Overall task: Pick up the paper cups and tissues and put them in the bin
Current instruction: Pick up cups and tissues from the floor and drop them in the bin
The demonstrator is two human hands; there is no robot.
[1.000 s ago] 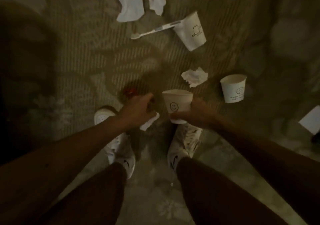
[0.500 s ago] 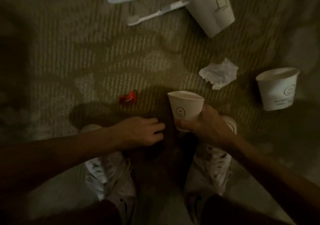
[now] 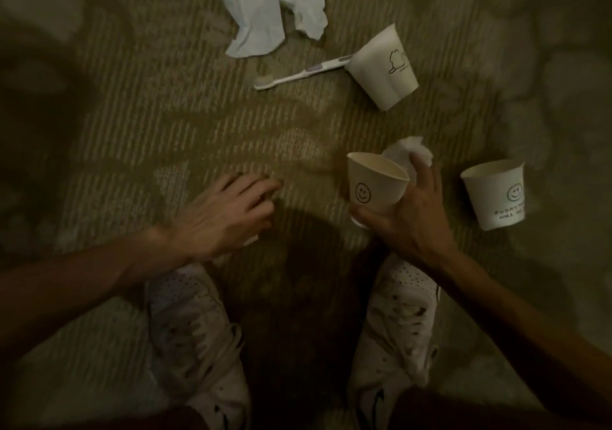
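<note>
Cup (image 3: 376,183): light, thin paper, crushes easily. Our right hand (image 3: 417,221) grips it near the base, one finger on the soft tissue (image 3: 409,149) behind it. Left hand (image 3: 228,211): we can't tell its grip.

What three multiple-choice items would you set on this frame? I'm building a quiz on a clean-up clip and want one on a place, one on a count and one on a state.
1. Where does the toothbrush lie?
A. in a bin
B. on top of a tissue
C. on the carpet, by the tipped cup

2. How many paper cups show?
A. two
B. three
C. five

3. How is the smiley cup without lettering?
A. gripped upright by the right hand
B. crushed flat
C. upside down on the carpet

Answers:
1. C, its handle end reaches the tipped cup's mouth.
2. B, the tipped cup, the gripped one and the lettered cup standing on the carpet.
3. A, the thumb wraps its base and its mouth faces up.
</note>
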